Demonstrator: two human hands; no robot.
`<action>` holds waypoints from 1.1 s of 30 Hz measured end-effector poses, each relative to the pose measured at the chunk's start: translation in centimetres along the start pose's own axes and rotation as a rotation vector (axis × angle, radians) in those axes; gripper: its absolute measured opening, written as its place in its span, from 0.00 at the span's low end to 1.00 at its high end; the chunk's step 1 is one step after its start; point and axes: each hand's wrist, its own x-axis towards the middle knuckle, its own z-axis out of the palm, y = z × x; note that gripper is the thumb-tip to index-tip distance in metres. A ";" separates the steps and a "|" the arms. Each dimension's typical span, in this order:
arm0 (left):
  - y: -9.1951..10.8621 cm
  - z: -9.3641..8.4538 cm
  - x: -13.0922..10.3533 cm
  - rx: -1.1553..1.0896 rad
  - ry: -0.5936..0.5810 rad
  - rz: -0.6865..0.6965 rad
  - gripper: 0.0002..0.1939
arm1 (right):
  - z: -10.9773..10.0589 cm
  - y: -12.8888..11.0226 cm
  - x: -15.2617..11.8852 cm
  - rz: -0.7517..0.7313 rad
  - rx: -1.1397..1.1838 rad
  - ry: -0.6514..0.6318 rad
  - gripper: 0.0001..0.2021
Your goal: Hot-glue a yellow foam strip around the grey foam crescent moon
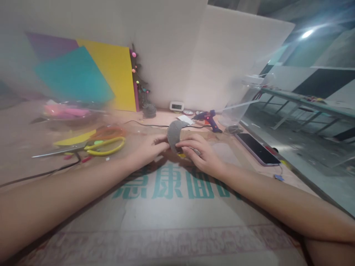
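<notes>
Between my two hands stands a grey curved piece [173, 136], shaped like a crescent, above the printed tabletop. My left hand [155, 148] has its fingers closed at the piece's left edge. On the other side, my right hand [201, 151] pinches the lower right part of it with thumb and fingers. A bit of yellow [181, 155] shows below the piece, too small to name. A glue gun [210, 120] with a small red light rests on its side just behind my right hand.
Yellow-handled scissors [107, 146] lie at left, with orange handles [111, 131] behind. A phone [257, 149] is at right. A small clock [176, 106], a decorated little tree [146, 99] and coloured sheets [111, 74] stand at the back. A black cord [50, 171] runs along the left.
</notes>
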 end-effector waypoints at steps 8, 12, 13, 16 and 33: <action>0.0 0.0 0.0 0.157 0.091 -0.125 0.18 | 0.4 0.5 -0.1 0.042 -0.015 0.006 0.09; -0.3 0.0 0.3 0.103 0.173 -0.106 0.17 | 0.5 0.8 -0.2 0.170 -0.015 0.023 0.09; -0.5 0.0 0.4 0.088 0.192 -0.094 0.17 | 0.4 0.9 -0.2 0.199 -0.024 0.007 0.09; -0.8 -0.1 0.7 0.052 0.225 -0.065 0.15 | 0.4 1.2 -0.2 0.261 -0.062 -0.051 0.09; -0.6 -0.2 0.6 0.037 0.231 -0.080 0.15 | -0.2 0.6 -0.3 0.058 -0.129 -0.173 0.07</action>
